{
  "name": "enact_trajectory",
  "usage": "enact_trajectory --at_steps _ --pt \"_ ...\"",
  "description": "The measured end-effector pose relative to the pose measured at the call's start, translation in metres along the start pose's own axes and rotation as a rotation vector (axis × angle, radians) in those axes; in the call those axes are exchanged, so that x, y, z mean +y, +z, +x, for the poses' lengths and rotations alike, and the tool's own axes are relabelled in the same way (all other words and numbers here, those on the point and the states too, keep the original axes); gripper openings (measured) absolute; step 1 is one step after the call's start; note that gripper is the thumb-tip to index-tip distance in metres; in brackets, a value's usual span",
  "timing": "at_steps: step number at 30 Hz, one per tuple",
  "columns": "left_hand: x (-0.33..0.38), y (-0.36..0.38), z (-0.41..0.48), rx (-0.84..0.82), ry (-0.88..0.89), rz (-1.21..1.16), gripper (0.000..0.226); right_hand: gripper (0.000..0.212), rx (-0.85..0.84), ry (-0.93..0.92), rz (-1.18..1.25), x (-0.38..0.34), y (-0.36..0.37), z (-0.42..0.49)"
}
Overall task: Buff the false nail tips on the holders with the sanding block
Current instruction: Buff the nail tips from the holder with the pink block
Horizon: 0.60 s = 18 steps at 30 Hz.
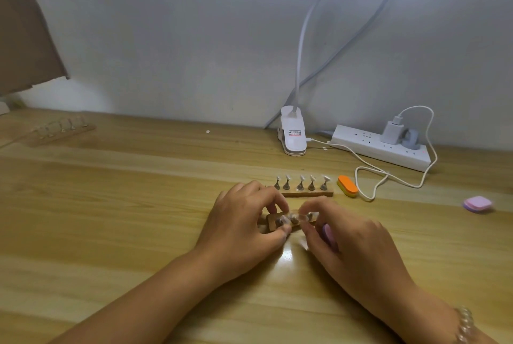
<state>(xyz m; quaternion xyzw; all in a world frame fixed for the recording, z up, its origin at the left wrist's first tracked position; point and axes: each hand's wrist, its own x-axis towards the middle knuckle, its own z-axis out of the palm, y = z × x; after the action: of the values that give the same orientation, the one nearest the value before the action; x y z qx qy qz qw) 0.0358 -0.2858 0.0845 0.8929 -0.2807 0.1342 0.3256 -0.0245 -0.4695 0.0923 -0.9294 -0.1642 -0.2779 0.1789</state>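
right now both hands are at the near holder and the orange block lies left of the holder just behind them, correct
No. The head view shows the orange block right of the holder just behind them, not left. The left hand and the right hand, which grips a pink block, are at the near holder.

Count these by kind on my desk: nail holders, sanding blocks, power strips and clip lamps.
Wooden holders: 3, far-left holder, back holder, held holder
Sanding blocks: 3, orange block, loose pink block, held pink block
Power strip: 1
Clip lamp: 1
Total: 8
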Motion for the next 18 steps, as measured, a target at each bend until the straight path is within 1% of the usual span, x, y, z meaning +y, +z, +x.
enact_trajectory --at_steps 5,8,10,12,14,16,18 --pt "-0.001 0.001 -0.001 -0.014 -0.020 0.025 0.017 0.014 -0.004 -0.005 -0.006 0.000 0.001 -0.001" --pt "-0.004 0.002 0.001 -0.031 -0.098 0.017 0.017 0.014 -0.019 0.007 -0.003 0.000 0.002 -0.001" --pt "-0.006 0.001 0.004 -0.027 -0.178 -0.001 0.022 0.011 -0.026 0.009 0.015 0.000 0.002 -0.001" --pt "-0.008 0.001 0.005 -0.002 -0.200 0.006 0.029 0.013 -0.032 0.010 0.027 0.000 0.002 0.000" --pt "-0.006 0.001 0.003 0.074 -0.134 0.008 0.031 0.012 -0.016 0.013 0.032 -0.001 0.002 -0.001" --pt "0.000 0.000 0.000 0.147 0.007 0.035 0.028 0.012 0.024 0.034 0.059 -0.001 0.002 0.000" --pt "0.005 0.001 -0.004 0.125 0.116 0.041 0.025 0.011 0.068 0.064 0.125 0.000 0.001 0.000"
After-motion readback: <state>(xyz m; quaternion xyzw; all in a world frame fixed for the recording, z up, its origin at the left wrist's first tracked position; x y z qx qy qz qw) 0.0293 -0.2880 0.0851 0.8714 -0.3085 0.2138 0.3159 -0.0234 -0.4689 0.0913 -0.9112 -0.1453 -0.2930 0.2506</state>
